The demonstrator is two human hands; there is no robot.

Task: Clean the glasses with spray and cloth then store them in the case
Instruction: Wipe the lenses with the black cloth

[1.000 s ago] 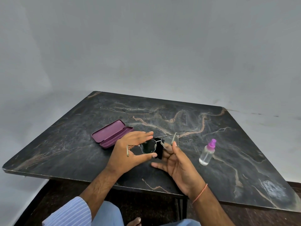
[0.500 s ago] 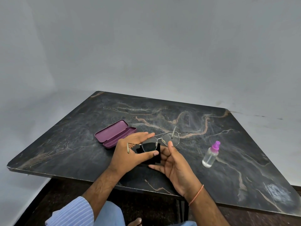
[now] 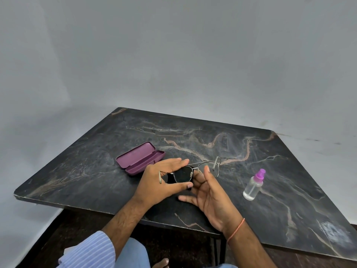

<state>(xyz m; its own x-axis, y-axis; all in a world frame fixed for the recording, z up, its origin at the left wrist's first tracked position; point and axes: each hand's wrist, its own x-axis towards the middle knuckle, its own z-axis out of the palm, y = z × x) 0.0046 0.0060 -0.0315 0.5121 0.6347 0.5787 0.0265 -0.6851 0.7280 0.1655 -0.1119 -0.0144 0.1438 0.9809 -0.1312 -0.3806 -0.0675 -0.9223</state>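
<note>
My left hand [image 3: 156, 182] pinches the thin metal-framed glasses [image 3: 195, 168] by the left lens, fingers on the top rim and thumb under it. A black cloth [image 3: 170, 179] lies behind that lens and darkens it. My right hand [image 3: 210, 198] is palm-up beside it, fingers against the cloth at the back of the lens, index raised, thumb spread away. The right lens and one temple stick out past my right hand. The purple glasses case [image 3: 140, 157] lies open on the table to the left. The clear spray bottle [image 3: 253, 185] with a purple top stands upright to the right.
Everything sits on a dark marble-patterned table [image 3: 96, 167] whose near edge runs just under my wrists. A plain grey wall is behind it. My lap and a striped sleeve [image 3: 87, 252] show at the bottom.
The cloth has slid from between the lenses to behind the left lens. My right thumb has moved off the glasses and now points away. My left hand's grip is the same.
</note>
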